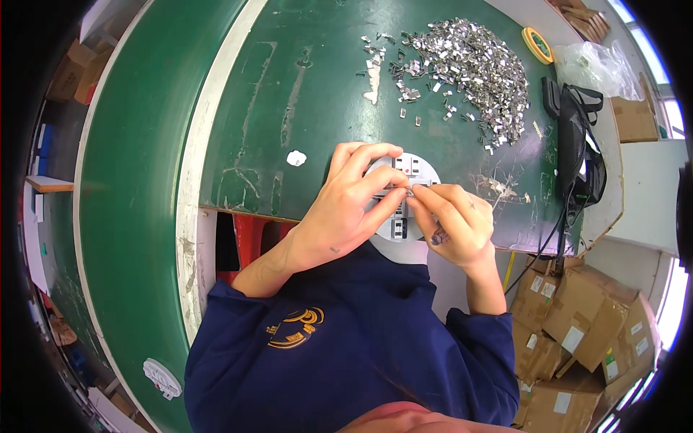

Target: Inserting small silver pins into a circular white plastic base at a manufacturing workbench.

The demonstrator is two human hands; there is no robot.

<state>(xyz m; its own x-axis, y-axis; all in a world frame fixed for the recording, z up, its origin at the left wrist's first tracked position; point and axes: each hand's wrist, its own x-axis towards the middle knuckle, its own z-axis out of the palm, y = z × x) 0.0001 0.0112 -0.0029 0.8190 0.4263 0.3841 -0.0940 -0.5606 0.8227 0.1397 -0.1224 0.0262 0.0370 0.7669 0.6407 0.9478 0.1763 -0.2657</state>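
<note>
At the table's front edge lies a round light-grey plastic part (427, 167), with raised slots and small black and metal inserts; much of it is hidden under my hands. My left hand (350, 198) reaches over its left side, thumb and fingertips drawn together above the middle. From the right, my right hand (458, 224) meets it there in a pinch. Between the fingertips of both hands sits a tiny silver metal clip (410, 192), mostly covered. More small dark metallic pieces (439, 236) show in the curl of my right hand.
A heap of small metal clips (484, 72) covers the far right of the green table (317, 94), with loose ones near it. A yellow tape roll (537, 45), clear plastic bag (599, 68) and black bag (580, 144) lie right. A small white piece (296, 158) lies left; cardboard boxes (577, 317) stand below right.
</note>
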